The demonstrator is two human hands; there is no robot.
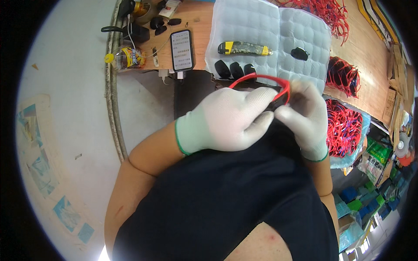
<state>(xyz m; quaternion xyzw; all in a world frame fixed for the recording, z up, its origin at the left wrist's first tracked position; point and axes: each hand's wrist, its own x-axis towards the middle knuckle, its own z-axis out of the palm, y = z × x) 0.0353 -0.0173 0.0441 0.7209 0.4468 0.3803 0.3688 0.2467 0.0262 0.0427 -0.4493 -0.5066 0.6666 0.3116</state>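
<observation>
Both of my hands wear white gloves with green cuffs and meet over my lap. My left hand (226, 122) and my right hand (307, 115) grip a red glasses frame (261, 79) that arches above my fingers. A dark piece, perhaps a lens, sits between my fingertips, mostly hidden. In front of my hands lies a white padded cloth (261, 30) with several black lenses (235, 69) along its near edge and one more lens (299, 53) on the right.
A yellow and camouflage utility knife (244, 48) lies on the cloth. A phone (181, 50), a plastic bottle (124, 57) and a cable sit on the wooden table (198, 26). Piles of red frames (344, 126) lie to the right.
</observation>
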